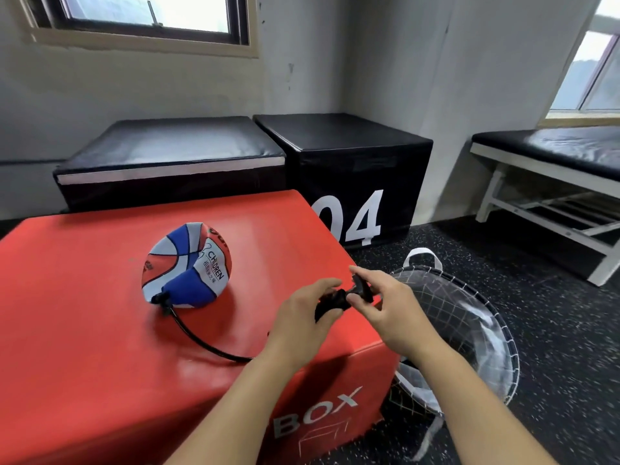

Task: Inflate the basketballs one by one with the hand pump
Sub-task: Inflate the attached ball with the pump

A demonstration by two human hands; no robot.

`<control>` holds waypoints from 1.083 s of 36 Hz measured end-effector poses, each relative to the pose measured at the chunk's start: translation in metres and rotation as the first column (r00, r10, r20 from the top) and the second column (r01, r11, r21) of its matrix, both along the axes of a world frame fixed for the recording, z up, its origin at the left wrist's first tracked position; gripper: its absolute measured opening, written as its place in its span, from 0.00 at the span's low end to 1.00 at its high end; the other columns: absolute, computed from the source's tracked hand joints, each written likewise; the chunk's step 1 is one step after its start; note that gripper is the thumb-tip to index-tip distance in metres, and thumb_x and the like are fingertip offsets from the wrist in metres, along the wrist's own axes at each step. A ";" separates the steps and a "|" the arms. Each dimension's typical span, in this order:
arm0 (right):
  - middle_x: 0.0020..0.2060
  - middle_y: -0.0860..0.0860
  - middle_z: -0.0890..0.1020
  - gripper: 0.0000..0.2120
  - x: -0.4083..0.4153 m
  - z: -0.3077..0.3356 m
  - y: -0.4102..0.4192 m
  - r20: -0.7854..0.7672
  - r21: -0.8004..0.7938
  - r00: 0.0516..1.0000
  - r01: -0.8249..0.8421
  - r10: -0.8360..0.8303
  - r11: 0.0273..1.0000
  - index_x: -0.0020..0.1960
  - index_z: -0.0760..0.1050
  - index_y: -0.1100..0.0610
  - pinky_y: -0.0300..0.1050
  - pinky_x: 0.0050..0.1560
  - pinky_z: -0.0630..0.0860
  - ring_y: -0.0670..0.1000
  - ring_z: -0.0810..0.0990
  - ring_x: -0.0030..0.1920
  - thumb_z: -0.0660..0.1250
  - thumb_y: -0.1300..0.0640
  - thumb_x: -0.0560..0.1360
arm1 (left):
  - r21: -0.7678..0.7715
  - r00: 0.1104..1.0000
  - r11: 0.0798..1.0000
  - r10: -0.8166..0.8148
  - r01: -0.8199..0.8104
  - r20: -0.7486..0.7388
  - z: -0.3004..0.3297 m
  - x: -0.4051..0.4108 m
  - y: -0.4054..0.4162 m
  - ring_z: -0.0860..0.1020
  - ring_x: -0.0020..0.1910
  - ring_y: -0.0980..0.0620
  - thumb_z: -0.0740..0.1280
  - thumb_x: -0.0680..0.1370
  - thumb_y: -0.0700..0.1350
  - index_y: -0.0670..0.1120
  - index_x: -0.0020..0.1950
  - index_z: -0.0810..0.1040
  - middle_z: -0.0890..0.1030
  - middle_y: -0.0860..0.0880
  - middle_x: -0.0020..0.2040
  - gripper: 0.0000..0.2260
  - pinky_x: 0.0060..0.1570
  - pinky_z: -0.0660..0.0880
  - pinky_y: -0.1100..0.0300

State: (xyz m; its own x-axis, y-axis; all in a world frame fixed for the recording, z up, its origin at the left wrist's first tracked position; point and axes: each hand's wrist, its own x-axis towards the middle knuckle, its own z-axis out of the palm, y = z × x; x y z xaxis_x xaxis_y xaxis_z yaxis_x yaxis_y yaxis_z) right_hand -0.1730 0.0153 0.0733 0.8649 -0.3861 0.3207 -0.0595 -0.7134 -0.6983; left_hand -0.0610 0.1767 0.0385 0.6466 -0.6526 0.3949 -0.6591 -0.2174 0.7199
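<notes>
Fingers (330, 290) of the left hand (302, 317) wrap the hand pump (339, 298) while the right hand (385, 307) pinches its handle above the red box (84, 330), where a collapsed basketball (188, 265) sits hose-connected; full, steady strokes along the barrel's line should serve best.

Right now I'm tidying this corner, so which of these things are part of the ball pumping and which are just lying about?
In use:
- ball, still flat, on the red box
- hose plugged into it
- pump, gripped by left hand, handle pinched by right hand

Lying about:
- net bag on the floor
- black boxes
- bench
</notes>
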 end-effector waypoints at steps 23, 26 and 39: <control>0.62 0.43 0.84 0.12 -0.028 0.078 0.076 0.544 0.145 0.825 0.088 -0.154 0.985 0.66 0.82 0.53 0.41 0.62 0.80 0.44 0.82 0.62 0.69 0.56 0.83 | -0.085 0.999 0.996 0.011 -0.014 -0.043 0.018 -0.014 0.055 0.81 0.57 0.66 0.73 0.80 0.40 0.67 0.64 0.75 0.83 0.69 0.56 0.23 0.61 0.81 0.56; 0.64 0.43 0.83 0.12 -0.024 0.080 0.078 0.558 0.133 0.811 0.121 -0.175 0.984 0.67 0.81 0.52 0.42 0.64 0.79 0.43 0.82 0.64 0.67 0.54 0.84 | -0.103 0.998 0.995 0.008 -0.014 -0.063 0.015 -0.012 0.054 0.82 0.58 0.65 0.73 0.80 0.40 0.67 0.65 0.75 0.84 0.67 0.56 0.24 0.61 0.81 0.53; 0.66 0.41 0.81 0.13 0.013 0.049 0.079 0.411 0.007 0.908 0.089 -0.083 0.996 0.68 0.81 0.49 0.44 0.72 0.74 0.36 0.75 0.70 0.67 0.54 0.84 | -0.161 0.982 0.987 -0.050 0.020 -0.181 0.010 0.013 0.049 0.85 0.54 0.57 0.73 0.79 0.37 0.58 0.64 0.80 0.85 0.59 0.54 0.19 0.57 0.82 0.57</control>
State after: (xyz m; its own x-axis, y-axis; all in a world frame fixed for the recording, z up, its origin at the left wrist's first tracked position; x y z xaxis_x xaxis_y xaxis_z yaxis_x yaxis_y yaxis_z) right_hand -0.1604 0.0943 0.1226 0.6197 -0.4470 0.6451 0.1689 -0.7268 -0.6658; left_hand -0.0482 0.2257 0.0483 0.6954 -0.6150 0.3717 -0.5179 -0.0704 0.8526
